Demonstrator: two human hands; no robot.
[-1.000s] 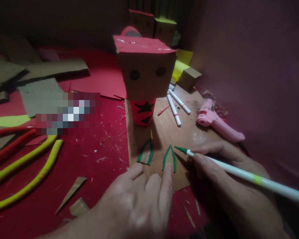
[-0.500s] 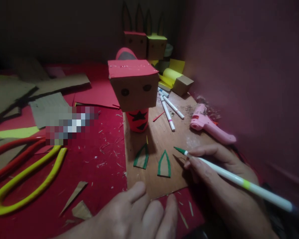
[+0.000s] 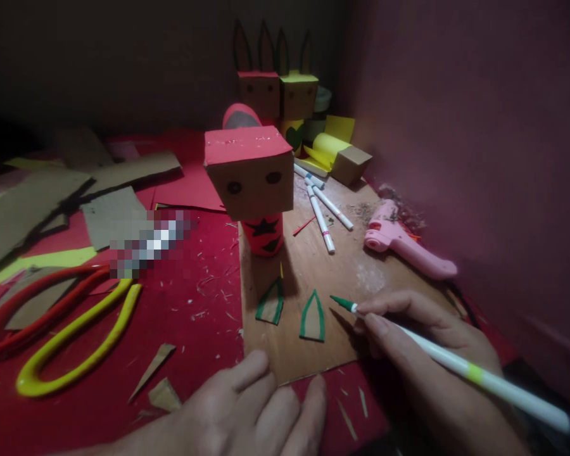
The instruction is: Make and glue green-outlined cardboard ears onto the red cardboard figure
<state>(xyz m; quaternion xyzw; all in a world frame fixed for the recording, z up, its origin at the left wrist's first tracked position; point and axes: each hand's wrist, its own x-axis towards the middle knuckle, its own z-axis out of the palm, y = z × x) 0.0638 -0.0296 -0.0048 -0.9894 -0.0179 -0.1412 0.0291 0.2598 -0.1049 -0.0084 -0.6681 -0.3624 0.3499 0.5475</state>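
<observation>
My right hand (image 3: pixel 422 354) holds a green marker (image 3: pixel 449 360) with a white barrel, its green tip just above the wooden board (image 3: pixel 323 266). Left of the tip lies a pointed cardboard piece (image 3: pixel 313 320) outlined in green. A second green-edged cardboard piece (image 3: pixel 270 305) lies beside it. My left hand (image 3: pixel 251 405) rests at the board's near edge, fingers apart and partly bent, with nothing in it. Behind the pieces stands a figure with a cardboard box head (image 3: pixel 251 190), a red top, two dark eyes and a red body (image 3: pixel 263 237) marked with black shapes.
Large scissors (image 3: pixel 76 323) with red and yellow handles lie at the left, near cardboard scraps (image 3: pixel 33 202). White markers (image 3: pixel 320 218) and a pink glue gun (image 3: pixel 403 244) lie on the board's right. Two eared box figures (image 3: pixel 278 92) stand at the back by the wall.
The camera view has shifted slightly, so the scissors and scraps appear further right. The marker is still in my right hand, its tip beside the cardboard pieces. My left hand stays near the board edge.
</observation>
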